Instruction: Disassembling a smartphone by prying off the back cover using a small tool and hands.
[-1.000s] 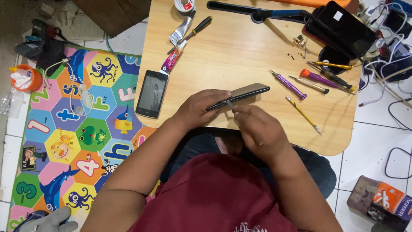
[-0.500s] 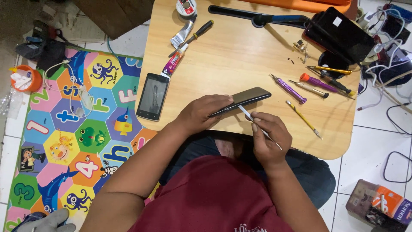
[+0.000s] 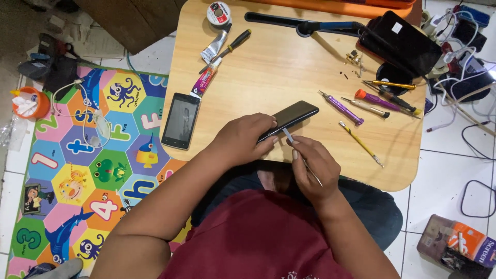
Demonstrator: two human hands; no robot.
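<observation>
My left hand grips a black smartphone, holding it tilted on its edge over the near part of the low wooden table. My right hand pinches a thin metal pry tool between thumb and fingers. The tool's tip touches the phone's lower edge, close to my left fingertips. Both hands work just above my lap, near the table's front edge.
A second black phone lies flat at the table's left edge. Glue tubes, a black screwdriver and a tape roll lie at the back left. Purple and yellow screwdrivers and a black tablet are on the right. A colourful play mat covers the floor.
My right hand has drawn back slightly toward my body and re-angled the thin tool against the phone's lower edge. The left hand keeps its hold on the phone.
</observation>
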